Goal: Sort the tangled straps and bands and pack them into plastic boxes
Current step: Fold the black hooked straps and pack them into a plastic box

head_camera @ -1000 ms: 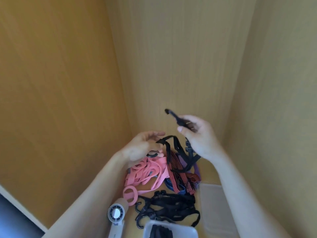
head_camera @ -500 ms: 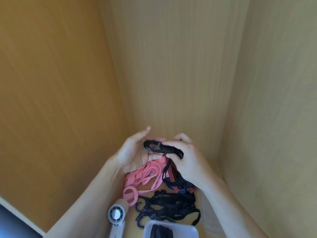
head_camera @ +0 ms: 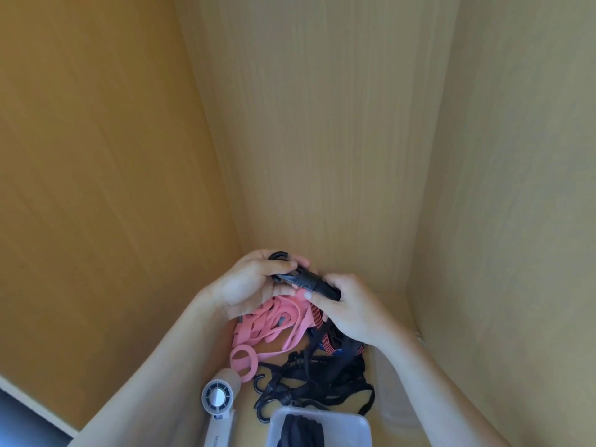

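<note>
Two hands held close together near the back of a wooden nook, both gripping one black hook. Left hand curled round the hook's curved end, thumb laid across the top. Right hand wrapped round the straight end, thumb tip pressed against the side. Hook slanted, from 10 o'clock in the left hand down to 4 o'clock in the right, lifted clear of the pile beneath.

Directly under the hands, at 6 o'clock, the tangle on the shelf floor. Pink bands heaped below the left palm, with a pink ring at the pile's 7 o'clock edge. Just beside the pink bands, at their 3 o'clock, a red-and-black striped strap running down from under the right hand; whether joined to the hook, impossible to tell. Further toward 6 o'clock, a knot of black straps with small hooks, touching the striped strap.

At the bottom edge, a plastic box, open, with dark straps already inside, cut off by the frame. At 9 o'clock of the box, a white handheld fan, lying between the left forearm and the black straps.

All round, plain wooden panels at the left, back and right.
</note>
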A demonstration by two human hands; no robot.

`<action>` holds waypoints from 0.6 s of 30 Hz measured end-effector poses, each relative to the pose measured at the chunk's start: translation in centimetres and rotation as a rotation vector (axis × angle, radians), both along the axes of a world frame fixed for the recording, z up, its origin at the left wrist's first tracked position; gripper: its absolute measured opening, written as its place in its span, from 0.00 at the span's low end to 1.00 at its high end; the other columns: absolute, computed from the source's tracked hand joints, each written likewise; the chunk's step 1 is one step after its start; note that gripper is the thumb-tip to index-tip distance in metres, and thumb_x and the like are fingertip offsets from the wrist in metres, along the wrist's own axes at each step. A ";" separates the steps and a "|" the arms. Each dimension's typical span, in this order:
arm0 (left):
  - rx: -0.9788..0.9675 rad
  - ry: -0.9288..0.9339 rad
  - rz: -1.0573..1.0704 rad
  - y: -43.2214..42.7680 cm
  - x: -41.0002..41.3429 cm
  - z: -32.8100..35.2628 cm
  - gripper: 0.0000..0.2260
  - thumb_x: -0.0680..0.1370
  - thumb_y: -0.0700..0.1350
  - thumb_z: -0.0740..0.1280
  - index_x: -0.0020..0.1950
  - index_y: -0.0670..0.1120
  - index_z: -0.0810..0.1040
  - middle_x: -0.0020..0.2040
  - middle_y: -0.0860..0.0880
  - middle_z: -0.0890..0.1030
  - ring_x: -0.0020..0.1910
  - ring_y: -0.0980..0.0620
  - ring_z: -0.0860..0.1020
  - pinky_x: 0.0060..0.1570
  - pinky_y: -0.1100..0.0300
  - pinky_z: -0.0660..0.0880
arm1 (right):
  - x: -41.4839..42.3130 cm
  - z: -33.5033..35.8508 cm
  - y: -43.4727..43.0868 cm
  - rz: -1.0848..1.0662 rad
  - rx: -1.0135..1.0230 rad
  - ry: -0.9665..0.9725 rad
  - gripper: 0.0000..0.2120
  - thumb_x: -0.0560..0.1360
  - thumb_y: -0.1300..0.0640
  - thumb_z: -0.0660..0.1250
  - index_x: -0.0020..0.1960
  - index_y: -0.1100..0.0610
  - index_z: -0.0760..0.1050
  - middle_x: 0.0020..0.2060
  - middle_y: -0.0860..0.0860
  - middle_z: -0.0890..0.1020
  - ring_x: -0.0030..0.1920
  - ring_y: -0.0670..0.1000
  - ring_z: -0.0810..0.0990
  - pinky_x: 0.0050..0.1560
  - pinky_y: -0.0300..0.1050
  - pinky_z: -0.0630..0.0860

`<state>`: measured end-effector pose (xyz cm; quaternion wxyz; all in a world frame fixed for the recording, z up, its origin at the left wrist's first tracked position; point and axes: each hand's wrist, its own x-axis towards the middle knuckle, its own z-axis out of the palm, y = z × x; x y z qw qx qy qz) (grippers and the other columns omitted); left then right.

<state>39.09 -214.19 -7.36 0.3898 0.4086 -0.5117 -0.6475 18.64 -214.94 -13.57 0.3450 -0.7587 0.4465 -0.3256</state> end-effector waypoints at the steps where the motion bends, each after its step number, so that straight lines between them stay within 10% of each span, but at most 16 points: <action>1: -0.038 -0.107 0.033 0.1 0.0 0.0 0.07 0.81 0.36 0.64 0.54 0.38 0.82 0.49 0.39 0.83 0.43 0.48 0.81 0.43 0.60 0.80 | -0.1 -0.1 -0.1 0.012 0.012 0.005 0.19 0.75 0.38 0.66 0.41 0.55 0.76 0.30 0.52 0.78 0.30 0.48 0.72 0.33 0.49 0.68; 8: -0.437 -0.953 -0.092 1.9 -1.5 1.9 0.24 0.71 0.48 0.72 0.66 0.61 0.73 0.54 0.69 0.79 0.51 0.67 0.79 0.50 0.71 0.74 | -0.4 -0.9 -0.3 0.014 -0.049 0.164 0.14 0.75 0.48 0.66 0.33 0.47 0.70 0.26 0.43 0.73 0.26 0.45 0.67 0.30 0.48 0.66; 13: -0.315 -1.060 -0.257 1.8 -3.3 1.4 0.20 0.76 0.43 0.71 0.68 0.51 0.75 0.59 0.57 0.80 0.60 0.56 0.79 0.62 0.60 0.75 | -0.1 0.2 0.6 0.052 -0.105 0.312 0.14 0.74 0.40 0.68 0.45 0.50 0.80 0.39 0.47 0.83 0.39 0.50 0.80 0.41 0.54 0.80; 18: -0.258 -1.110 -0.354 1.2 -2.6 0.9 0.11 0.79 0.43 0.70 0.60 0.43 0.81 0.54 0.47 0.85 0.53 0.48 0.83 0.60 0.48 0.78 | -0.3 0.7 1.0 0.052 -0.217 0.421 0.13 0.74 0.41 0.72 0.36 0.46 0.74 0.31 0.44 0.77 0.32 0.45 0.75 0.30 0.46 0.73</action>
